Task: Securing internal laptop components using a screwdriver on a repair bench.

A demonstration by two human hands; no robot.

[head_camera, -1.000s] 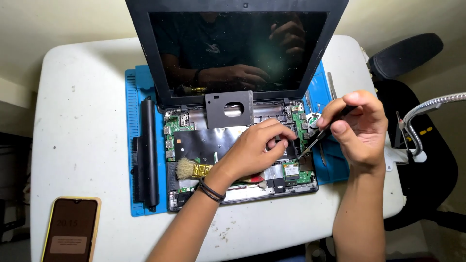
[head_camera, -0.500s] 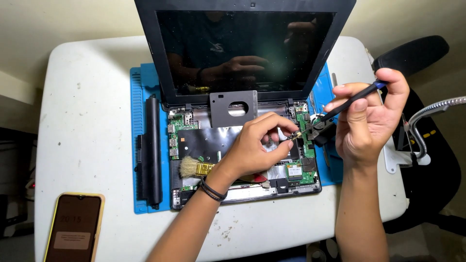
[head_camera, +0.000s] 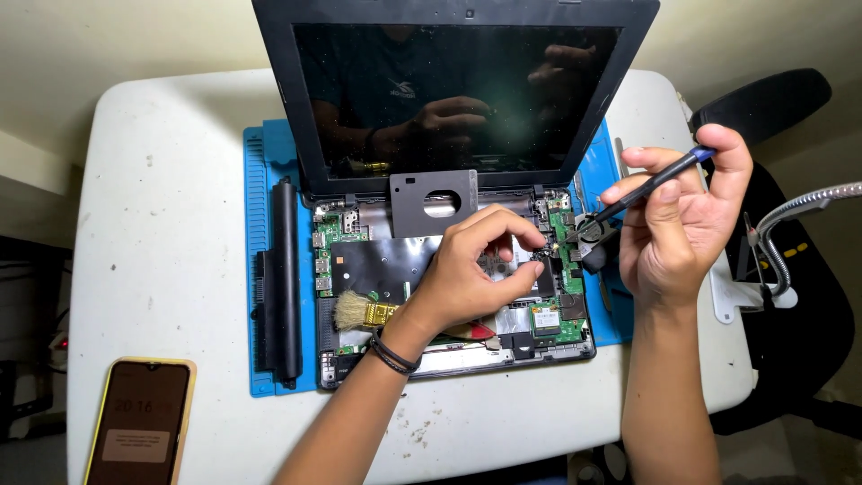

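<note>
Two bare forearms are seen, with no sleeves reaching into view. On the left hand (head_camera: 467,274) no ring or glove is worn; just behind it, at the wrist, a pair of thin dark bands (head_camera: 392,353) is wrapped, lying close together. The right hand (head_camera: 678,229) is likewise left uncovered, and nothing is worn at the wrist behind it. Short, unpainted nails are shown on the fingers.

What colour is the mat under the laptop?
Blue. The mat under the laptop shows best in the head view.
</note>
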